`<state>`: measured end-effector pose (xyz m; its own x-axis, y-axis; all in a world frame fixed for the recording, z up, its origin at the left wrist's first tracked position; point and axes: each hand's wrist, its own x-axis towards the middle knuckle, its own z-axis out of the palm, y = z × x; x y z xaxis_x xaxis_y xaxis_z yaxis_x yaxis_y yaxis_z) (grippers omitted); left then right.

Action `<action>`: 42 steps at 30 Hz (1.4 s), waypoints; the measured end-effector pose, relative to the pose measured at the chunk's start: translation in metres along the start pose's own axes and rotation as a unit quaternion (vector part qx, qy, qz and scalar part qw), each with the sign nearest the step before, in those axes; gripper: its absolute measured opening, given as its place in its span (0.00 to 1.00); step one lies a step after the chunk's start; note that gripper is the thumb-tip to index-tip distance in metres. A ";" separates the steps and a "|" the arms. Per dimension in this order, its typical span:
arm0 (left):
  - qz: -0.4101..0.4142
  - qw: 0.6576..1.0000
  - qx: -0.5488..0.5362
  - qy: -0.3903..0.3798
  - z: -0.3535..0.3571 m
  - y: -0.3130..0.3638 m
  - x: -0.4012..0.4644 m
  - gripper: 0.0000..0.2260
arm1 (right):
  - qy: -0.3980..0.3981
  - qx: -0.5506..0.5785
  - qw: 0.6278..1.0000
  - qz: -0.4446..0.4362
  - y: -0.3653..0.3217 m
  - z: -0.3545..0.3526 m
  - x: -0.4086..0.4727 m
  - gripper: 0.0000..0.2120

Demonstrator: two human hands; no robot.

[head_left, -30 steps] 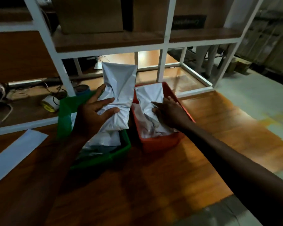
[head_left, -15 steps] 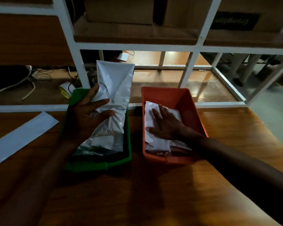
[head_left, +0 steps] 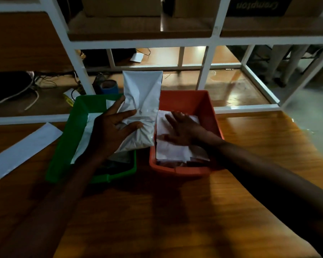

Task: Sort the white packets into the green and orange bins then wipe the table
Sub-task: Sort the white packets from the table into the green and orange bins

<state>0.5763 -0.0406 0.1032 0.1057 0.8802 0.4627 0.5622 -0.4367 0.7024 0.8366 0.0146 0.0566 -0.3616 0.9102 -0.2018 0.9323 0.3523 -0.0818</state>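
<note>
Head view, first speaker: — The left hand [head_left: 110, 131] is gripping a tall white plastic packet [head_left: 141, 108] over the green plastic bin [head_left: 63, 146].

— The right hand [head_left: 183, 127], fingers spread, is pressing packets flat in the orange plastic bin [head_left: 209, 108]. The tall packet is leaning rightward; if released, it is risking a topple.

The place looked like a storeroom or packing area in a workshop or small warehouse. A white metal shelving frame [head_left: 76, 71] with wooden boards filled the upper half of the frame, and cardboard boxes [head_left: 121, 6] sat on its upper shelf, one at the upper right bearing a dark printed brand label [head_left: 256, 5]. Loose cables [head_left: 45, 81] and a roll of blue tape [head_left: 109, 86] lay on the lower board at centre left. A wooden table [head_left: 175, 211] in the foreground carried a green bin [head_left: 63, 146] and an orange bin [head_left: 209, 108] side by side. Bare pale flooring [head_left: 309, 112] showed at right.
</note>
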 end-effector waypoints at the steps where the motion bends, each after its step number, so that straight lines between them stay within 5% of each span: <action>1: -0.010 1.000 0.002 -0.008 0.006 0.006 0.002 0.23 | 0.035 0.010 0.999 0.010 0.003 -0.010 -0.015 0.45; 5: -0.030 0.996 0.049 -0.065 0.048 0.027 0.012 0.21 | 0.117 0.051 0.990 0.064 0.017 -0.026 -0.102 0.34; 10: -0.051 0.983 0.065 -0.165 0.122 0.038 0.035 0.21 | 0.206 0.103 0.972 0.050 0.025 -0.005 -0.173 0.32; 18: -0.119 0.954 0.074 -0.266 0.200 0.032 0.042 0.33 | 0.138 0.136 0.976 0.098 0.028 0.048 -0.176 0.45; 22: -0.028 0.903 0.252 -0.347 0.213 0.016 0.042 0.39 | 0.150 0.148 0.973 0.099 0.030 0.052 -0.174 0.49; 26: -0.027 0.848 0.364 -0.384 0.209 0.030 0.054 0.42 | 0.155 0.148 0.972 0.098 0.030 0.052 -0.174 0.47; 34: 0.054 0.818 0.340 -0.461 0.231 0.015 0.067 0.63 | 0.169 0.153 0.968 0.106 0.025 0.048 -0.177 0.43; 42: 0.056 0.824 0.326 -0.459 0.251 -0.011 0.062 0.64 | 0.193 0.159 0.962 0.112 0.021 0.048 -0.175 0.42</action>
<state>0.7829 0.0660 -0.0119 0.5949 0.7412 -0.3109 0.7965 -0.5957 0.1038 0.9198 -0.1479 0.0434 -0.0668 0.9902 0.1226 0.9161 0.1096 -0.3856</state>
